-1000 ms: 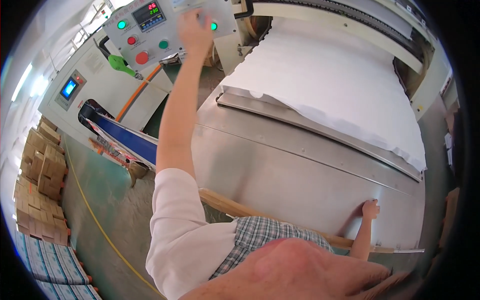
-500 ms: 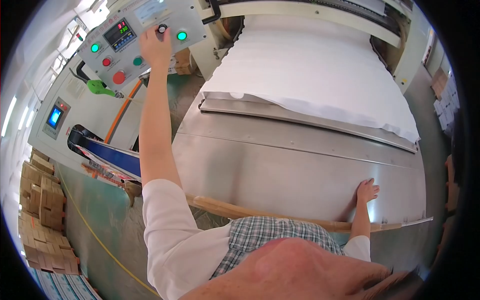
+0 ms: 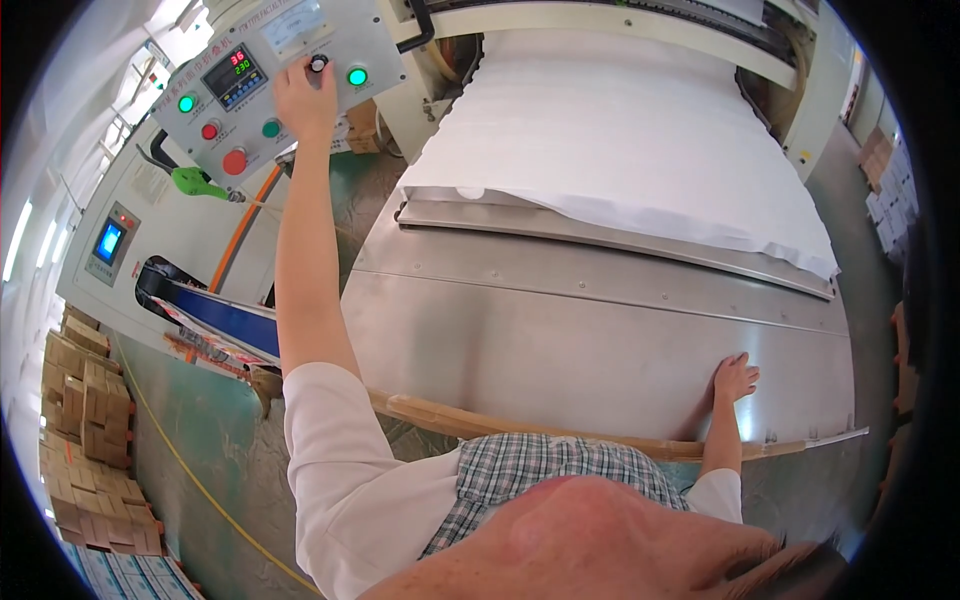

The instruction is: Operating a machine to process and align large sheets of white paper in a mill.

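Note:
My left arm reaches up to a grey control panel (image 3: 300, 125). There my left hand (image 3: 304, 100) is closed around a small black knob (image 3: 318, 64), thumb on one side and fingers on the other. Beside the knob glows a round green button (image 3: 357, 77); left of the hand is a digital display (image 3: 231, 72) with red and green digits. My right hand (image 3: 736, 378) rests on the metal tabletop (image 3: 560, 340) near its front edge, fingers spread and nothing held. Beyond the tabletop, a wide white sheet (image 3: 610, 140) of soft material lies over the machine bed, its front edge uneven.
A red push button (image 3: 235, 161) sits low on the panel, with a green air gun (image 3: 195, 181) hanging below. At left is a blue conveyor belt (image 3: 225, 315) and stacked cardboard boxes (image 3: 100, 410). A brown padded strip (image 3: 470, 415) lines the tabletop's front edge.
The red digits on the display have changed. The panel sits slightly further left in view, my left hand still at the knob. My right hand has hardly moved.

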A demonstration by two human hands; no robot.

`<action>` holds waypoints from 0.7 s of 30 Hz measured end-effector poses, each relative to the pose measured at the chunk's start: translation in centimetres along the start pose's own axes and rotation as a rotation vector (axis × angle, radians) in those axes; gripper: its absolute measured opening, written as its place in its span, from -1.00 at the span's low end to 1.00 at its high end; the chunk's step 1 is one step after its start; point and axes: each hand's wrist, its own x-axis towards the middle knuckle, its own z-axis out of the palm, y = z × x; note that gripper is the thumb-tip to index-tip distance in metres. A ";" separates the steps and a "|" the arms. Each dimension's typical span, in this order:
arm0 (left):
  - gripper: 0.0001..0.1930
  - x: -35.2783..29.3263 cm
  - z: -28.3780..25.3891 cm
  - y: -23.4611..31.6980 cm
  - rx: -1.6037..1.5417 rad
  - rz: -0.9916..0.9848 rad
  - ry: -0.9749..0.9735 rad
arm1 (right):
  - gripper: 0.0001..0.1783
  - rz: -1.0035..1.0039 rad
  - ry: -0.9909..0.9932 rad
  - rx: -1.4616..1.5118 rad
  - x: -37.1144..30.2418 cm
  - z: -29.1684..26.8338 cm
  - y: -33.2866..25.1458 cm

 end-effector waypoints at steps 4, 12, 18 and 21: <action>-0.68 0.1 -0.3 -0.6 0.000 0.050 0.004 | -0.55 -0.017 -0.029 0.034 0.0 -1.0 -0.4; -0.71 -0.1 0.2 -0.1 0.019 0.100 0.101 | -0.54 0.024 -0.146 0.044 -0.2 -2.2 -0.2; -0.71 -0.2 -0.1 0.1 0.026 0.062 0.065 | -0.54 0.029 -0.174 0.064 0.1 -1.9 -0.4; -0.71 -0.2 -0.2 0.3 0.019 0.044 0.057 | -0.55 0.023 -0.161 0.061 0.1 -1.7 -0.4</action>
